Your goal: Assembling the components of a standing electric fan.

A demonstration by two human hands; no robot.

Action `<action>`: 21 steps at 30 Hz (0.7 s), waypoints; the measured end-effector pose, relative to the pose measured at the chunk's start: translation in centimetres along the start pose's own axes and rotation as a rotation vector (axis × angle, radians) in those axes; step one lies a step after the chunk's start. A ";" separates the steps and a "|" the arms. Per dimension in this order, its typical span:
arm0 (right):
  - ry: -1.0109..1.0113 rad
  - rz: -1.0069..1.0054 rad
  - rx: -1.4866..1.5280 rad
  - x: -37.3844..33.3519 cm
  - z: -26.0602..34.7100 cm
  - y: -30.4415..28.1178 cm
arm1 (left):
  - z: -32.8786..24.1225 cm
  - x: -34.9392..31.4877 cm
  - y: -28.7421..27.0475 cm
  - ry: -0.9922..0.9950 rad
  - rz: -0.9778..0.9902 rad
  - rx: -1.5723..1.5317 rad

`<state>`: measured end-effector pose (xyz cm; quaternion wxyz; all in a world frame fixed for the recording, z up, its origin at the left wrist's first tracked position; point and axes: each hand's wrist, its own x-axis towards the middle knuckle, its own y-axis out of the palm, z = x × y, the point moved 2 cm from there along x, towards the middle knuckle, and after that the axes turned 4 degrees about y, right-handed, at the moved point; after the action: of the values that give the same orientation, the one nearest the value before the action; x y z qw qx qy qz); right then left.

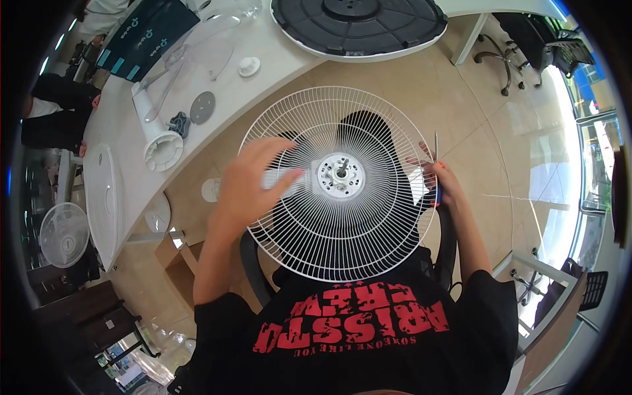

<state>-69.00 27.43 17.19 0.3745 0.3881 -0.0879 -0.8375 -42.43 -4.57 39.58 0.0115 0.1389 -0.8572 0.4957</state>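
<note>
A round white wire fan grille (pixel 329 263) lies across my lap. At its centre sits a white motor hub (pixel 340 176) with a short metal shaft standing up. My left hand (pixel 253 181) is over the left side of the grille, thumb and fingers apart, slightly blurred, holding nothing. At the right rim, my right hand (pixel 447 182) is closed round a screwdriver (pixel 436 146), its metal shaft pointing away from me. Part of its handle is hidden by the fingers. Whether this hand also grips the rim, I cannot tell.
The curved white table (pixel 263 89) holds a white fan stand part (pixel 162 146), a grey disc (pixel 203 108), a dark knob (pixel 178 124), a white cap (pixel 249 66), translucent blades (pixel 214 29) and a dark box (pixel 146 39). A black round base (pixel 359 33) overhangs its edge. A person (pixel 58 112) stands left.
</note>
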 end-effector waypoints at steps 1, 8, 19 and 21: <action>0.008 0.006 -0.005 -0.2 -0.2 -0.1 | -0.2 0.0 1.7 0.031 0.092 0.009; -0.025 0.015 -0.095 -0.5 -0.2 0.4 | 2.5 2.5 10.5 0.183 0.521 0.230; -0.160 0.044 -0.246 -2.5 4.7 5.0 | 4.6 -2.8 11.5 0.152 0.227 -0.023; -0.210 0.063 -0.314 -2.8 5.7 6.0 | 4.7 -3.5 11.5 0.131 0.163 -0.032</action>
<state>-68.54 24.38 25.36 0.4454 0.2324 -0.0071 -0.8646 -41.35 -2.39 26.93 0.0291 0.0360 -0.8709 0.4893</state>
